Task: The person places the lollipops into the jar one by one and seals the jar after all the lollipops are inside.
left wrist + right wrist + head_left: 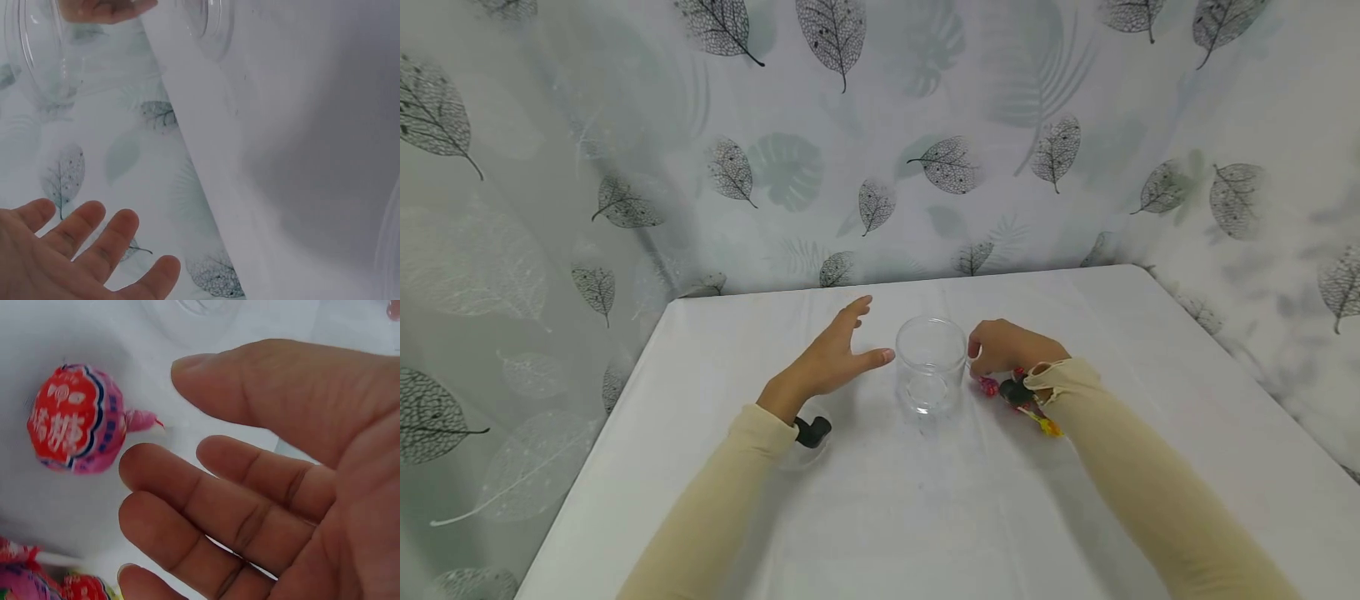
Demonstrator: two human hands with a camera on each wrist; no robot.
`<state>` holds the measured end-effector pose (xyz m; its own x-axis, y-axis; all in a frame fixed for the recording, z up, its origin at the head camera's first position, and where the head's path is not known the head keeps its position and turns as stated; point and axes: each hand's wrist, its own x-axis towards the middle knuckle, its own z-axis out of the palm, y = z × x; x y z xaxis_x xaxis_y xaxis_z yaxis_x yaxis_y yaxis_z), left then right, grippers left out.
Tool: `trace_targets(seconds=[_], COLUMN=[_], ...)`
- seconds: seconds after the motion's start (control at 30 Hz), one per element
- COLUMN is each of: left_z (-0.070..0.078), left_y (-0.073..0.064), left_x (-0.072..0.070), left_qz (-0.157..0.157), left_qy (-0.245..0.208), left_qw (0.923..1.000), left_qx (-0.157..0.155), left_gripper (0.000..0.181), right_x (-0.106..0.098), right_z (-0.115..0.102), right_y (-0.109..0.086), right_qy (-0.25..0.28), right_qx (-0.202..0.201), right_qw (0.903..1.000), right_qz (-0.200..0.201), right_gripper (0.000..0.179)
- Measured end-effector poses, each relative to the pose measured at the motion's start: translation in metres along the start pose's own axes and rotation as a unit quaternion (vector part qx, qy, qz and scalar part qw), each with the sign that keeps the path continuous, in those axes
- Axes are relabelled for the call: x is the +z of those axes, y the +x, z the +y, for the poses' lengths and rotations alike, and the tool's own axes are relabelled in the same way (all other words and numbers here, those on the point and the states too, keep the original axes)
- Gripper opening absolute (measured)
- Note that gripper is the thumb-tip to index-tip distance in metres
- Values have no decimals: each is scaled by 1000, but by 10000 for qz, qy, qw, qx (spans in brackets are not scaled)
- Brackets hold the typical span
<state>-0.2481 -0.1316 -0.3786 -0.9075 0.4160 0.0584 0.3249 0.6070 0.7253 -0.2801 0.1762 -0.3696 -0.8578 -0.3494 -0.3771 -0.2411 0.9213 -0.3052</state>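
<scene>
A clear glass jar (pixel 927 385) stands upright near the middle of the white table. To its left, my left hand (pixel 831 358) is held with fingers spread and the thumb towards the glass; this hand (pixel 81 256) holds nothing. On the jar's other side is my right hand (pixel 1009 346), bent downward over several wrapped lollipops. In the right wrist view, a pink and red lollipop (pixel 75 419) lies just beyond the fingertips of the right hand (pixel 262 475). Thumb and fingers are apart there, with nothing between them. More lollipops (pixel 37 578) show at the lower left corner.
A round clear dish or lid (pixel 805 454) lies by the left wrist, partly covered by the sleeve and a black wrist device (pixel 812 432). A yellow-wrapped lollipop (pixel 1048 427) lies beside the right wrist. Leaf-patterned cloth (pixel 880 150) hangs behind the white table (pixel 880 517).
</scene>
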Motion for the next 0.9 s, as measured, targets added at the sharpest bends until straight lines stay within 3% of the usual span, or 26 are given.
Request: trace_targets(seconds=[0.43, 0.7, 0.9], left_z=[13, 12, 14], left_y=[2, 7, 10], left_x=[28, 44, 50], left_qz=[-198, -73, 62], left_qy=[-382, -512, -614], left_qw=[9990, 9986, 9977], left_qx=[96, 127, 267], left_gripper=[106, 106, 110], right_x=[6, 10, 11], right_z=[-4, -2, 4], right_y=[7, 10, 16], right_qy=[55, 156, 478], right_qx=[-61, -99, -95], right_qw=[9998, 9995, 9983], right_qz=[154, 257, 311], right_gripper=[33, 30, 38])
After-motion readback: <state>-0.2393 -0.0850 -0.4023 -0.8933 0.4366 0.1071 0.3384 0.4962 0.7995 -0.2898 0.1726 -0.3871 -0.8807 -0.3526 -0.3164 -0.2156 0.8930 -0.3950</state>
